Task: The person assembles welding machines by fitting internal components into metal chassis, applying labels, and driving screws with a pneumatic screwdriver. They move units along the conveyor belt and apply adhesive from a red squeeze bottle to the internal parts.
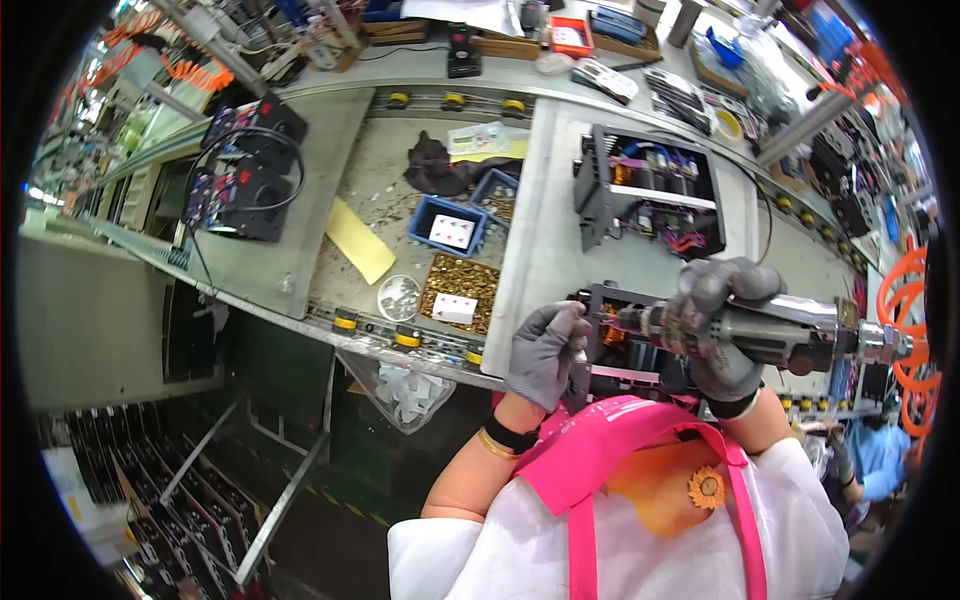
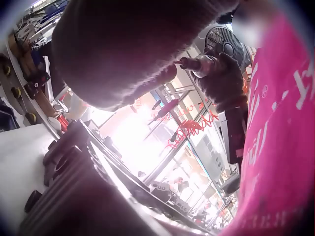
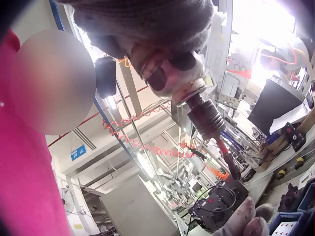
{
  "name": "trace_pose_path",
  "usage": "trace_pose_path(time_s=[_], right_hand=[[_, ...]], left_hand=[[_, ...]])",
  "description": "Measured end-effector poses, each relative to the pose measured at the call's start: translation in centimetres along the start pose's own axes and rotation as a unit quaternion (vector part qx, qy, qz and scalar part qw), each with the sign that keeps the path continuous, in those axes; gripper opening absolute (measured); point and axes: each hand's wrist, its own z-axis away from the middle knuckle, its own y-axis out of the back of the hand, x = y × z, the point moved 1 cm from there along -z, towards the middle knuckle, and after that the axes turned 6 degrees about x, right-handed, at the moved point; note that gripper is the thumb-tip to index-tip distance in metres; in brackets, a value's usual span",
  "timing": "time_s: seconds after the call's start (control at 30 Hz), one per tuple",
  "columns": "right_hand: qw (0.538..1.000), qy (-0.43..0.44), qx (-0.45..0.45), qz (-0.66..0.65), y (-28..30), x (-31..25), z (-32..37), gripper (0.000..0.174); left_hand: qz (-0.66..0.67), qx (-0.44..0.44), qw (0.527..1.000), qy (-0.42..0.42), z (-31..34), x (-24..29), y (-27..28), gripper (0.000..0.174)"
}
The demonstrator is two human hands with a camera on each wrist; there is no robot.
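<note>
My right hand (image 1: 715, 325), in a grey glove, grips a silver pneumatic screwdriver (image 1: 790, 330) lying roughly level, its bit toward the left. In the right wrist view the dark chuck (image 3: 206, 120) and slim bit extend from under the glove. Below the tool is an open black metal housing (image 1: 640, 375) with copper coils and wires inside, partly hidden by hands and tool. My left hand (image 1: 545, 350), also gloved, has its fingers curled at the housing's left edge, close to the bit; I cannot tell whether something small is between the fingertips.
A second open black housing (image 1: 650, 190) stands behind. To the left are blue bins (image 1: 445, 225), a tray of brass-coloured screws (image 1: 478, 275), a round clear tub (image 1: 399, 298) and a yellow sheet (image 1: 360, 240). More black units (image 1: 250, 170) stand far left. An orange coiled hose (image 1: 905, 330) hangs right.
</note>
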Motion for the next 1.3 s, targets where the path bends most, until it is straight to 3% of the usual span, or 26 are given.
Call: trace_pose_path(time_s=[0.03, 0.07, 0.17, 0.33, 0.63, 0.8, 0.9, 1.0, 1.03, 1.1, 1.13, 1.17, 1.23, 1.27, 1.3], right_hand=[[1.000, 0.004, 0.022, 0.011, -0.2, -0.1, 0.2, 0.052], [0.999, 0.018, -0.039, 0.003, 0.2, 0.0, -0.1, 0.051], [0.998, -0.028, -0.050, 0.004, 0.3, -1.1, 0.6, 0.042], [0.994, -0.031, -0.087, 0.057, 0.6, -2.0, 0.4, 0.046], [0.994, -0.088, -0.072, -0.005, 1.4, -1.9, 1.2, 0.049], [0.994, -0.050, -0.085, 0.044, 1.5, -1.9, 1.4, 0.052], [0.993, -0.055, -0.090, 0.052, 1.5, -1.8, 1.6, 0.049], [0.992, -0.050, -0.092, 0.065, 1.5, -1.9, 1.0, 0.046], [0.992, -0.040, -0.094, 0.078, 1.7, -1.8, 0.4, 0.045], [0.999, -0.037, -0.004, -0.031, 1.2, -1.4, -0.4, 0.039], [1.000, -0.023, -0.002, -0.001, 2.2, -1.3, -1.2, 0.039], [1.000, -0.005, 0.009, 0.009, 3.0, -1.0, -2.4, 0.040], [0.999, 0.033, 0.042, 0.009, 4.0, -0.5, -4.7, 0.044], [0.998, 0.007, 0.065, -0.025, 4.4, -0.1, -5.5, 0.047], [0.992, -0.009, 0.113, 0.059, 5.7, 0.9, -6.1, 0.047]], left_hand=[[0.036, -0.006, 0.999, 0.009, 0.2, 0.0, -0.3, 0.018], [0.024, -0.005, 0.999, 0.024, 0.5, 0.1, -0.8, 0.023], [0.008, -0.055, 0.996, 0.069, 0.5, -0.3, -0.4, 0.028], [-0.004, -0.070, 0.995, 0.070, 1.2, -0.2, -1.6, 0.032], [-0.047, -0.095, 0.992, 0.063, 0.7, -0.3, -2.0, 0.031], [-0.032, -0.042, 0.994, 0.094, 1.0, -0.1, -3.4, 0.030], [-0.021, -0.106, 0.989, 0.100, 0.3, -0.5, -2.3, 0.030], [-0.034, -0.113, 0.987, 0.108, 0.7, -0.4, -2.1, 0.039], [-0.064, -0.109, 0.989, 0.079, 0.6, 0.2, -2.5, 0.039], [-0.121, -0.098, 0.987, 0.026, 0.9, 2.2, -3.4, 0.039], [-0.113, -0.148, 0.982, -0.013, -1.3, 3.1, -0.9, 0.050], [-0.262, -0.090, 0.957, -0.081, -2.7, 4.6, -0.2, 0.052], [-0.449, -0.058, 0.854, -0.256, -6.0, 6.1, 1.0, 0.059], [-0.491, -0.042, 0.819, -0.293, -7.2, 6.1, 0.5, 0.060], [-0.530, -0.026, 0.781, -0.328, -8.4, 6.2, -0.1, 0.062]])
